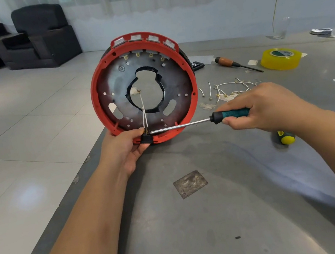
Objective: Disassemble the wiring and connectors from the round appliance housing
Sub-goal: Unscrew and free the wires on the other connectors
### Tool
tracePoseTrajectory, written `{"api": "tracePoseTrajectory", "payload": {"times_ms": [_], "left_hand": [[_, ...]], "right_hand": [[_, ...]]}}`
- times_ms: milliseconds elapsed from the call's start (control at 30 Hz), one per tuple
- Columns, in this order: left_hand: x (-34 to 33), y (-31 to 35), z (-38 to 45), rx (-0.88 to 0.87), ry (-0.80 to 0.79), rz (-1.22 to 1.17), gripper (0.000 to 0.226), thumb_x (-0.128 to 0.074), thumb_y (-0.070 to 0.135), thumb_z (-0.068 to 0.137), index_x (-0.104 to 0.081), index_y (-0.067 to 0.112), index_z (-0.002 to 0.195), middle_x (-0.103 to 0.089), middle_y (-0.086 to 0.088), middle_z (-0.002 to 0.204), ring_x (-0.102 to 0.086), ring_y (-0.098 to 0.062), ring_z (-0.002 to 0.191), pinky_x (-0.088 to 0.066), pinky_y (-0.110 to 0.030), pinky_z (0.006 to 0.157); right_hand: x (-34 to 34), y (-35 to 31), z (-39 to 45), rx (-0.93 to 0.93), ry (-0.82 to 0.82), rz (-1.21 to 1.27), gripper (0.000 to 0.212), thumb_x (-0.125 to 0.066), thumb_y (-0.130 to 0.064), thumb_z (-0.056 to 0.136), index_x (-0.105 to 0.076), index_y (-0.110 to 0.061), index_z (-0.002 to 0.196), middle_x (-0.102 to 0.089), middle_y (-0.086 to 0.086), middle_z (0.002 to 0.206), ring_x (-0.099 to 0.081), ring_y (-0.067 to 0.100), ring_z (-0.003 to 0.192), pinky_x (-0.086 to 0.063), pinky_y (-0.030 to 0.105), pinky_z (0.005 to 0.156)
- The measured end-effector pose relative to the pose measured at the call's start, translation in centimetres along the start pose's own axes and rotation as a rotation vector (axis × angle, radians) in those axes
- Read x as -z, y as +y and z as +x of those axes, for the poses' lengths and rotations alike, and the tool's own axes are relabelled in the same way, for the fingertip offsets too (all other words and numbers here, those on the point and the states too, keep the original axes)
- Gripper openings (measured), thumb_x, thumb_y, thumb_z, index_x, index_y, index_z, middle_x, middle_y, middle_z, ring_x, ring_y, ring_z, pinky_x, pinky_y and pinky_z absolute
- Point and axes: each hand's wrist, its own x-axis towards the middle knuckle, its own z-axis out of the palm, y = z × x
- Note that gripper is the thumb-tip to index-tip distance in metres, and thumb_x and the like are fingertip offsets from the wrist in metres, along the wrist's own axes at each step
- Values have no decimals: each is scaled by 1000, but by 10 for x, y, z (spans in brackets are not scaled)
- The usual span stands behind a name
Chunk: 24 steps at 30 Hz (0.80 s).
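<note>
Two dark armchairs (39, 35) stand at the far left, around ten o'clock, on the tiled floor (21, 131). Toward the middle, the round red housing (143, 87) stands upright on its edge on the grey counter (226, 194), near the counter's left edge, its open inner face turned toward the camera. A row of four switches (142, 41) sits along its rim at twelve o'clock, and a large ragged hole opens in the middle of its metal plate. The left hand (127, 147) grips the rim at six o'clock, thumb and fingers pinching a small black connector (146, 139). Two thin white wires (144, 113) rise from that connector toward the central hole. To the right, the right hand (268, 107) is curled around the teal and black handle of a screwdriver (200, 120), whose shaft runs toward nine o'clock with its tip at the connector. Beyond the right hand, a heap of loose white wire pieces (228, 90) lies on the counter. Farther off, at two o'clock, lie a wooden-handled screwdriver (237, 64) and a roll of yellow tape (281, 58). A yellow and black tool handle (285, 137) peeks out from under the right forearm.
</note>
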Motion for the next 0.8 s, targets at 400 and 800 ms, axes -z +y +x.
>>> {"api": "tracePoseTrajectory", "payload": {"times_ms": [400, 800], "left_hand": [[-1, -3, -1, 5, -16, 34, 36, -71, -7, 91, -67, 11, 122, -80, -3, 78, -77, -16, 62, -57, -25, 51], [0, 1, -1, 34, 18, -56, 35, -70, -8, 92, -65, 13, 119, -80, -7, 81, -78, -20, 66, -57, -26, 50]], "right_hand": [[8, -4, 2, 33, -24, -102, 37, -52, -59, 86, -72, -51, 116, -75, -10, 80, -55, 15, 61, -45, 29, 52], [-39, -7, -32, -212, -46, 142, 42, -52, -64, 86, -69, -51, 121, -73, -18, 82, -62, 2, 68, -49, 19, 53]]}}
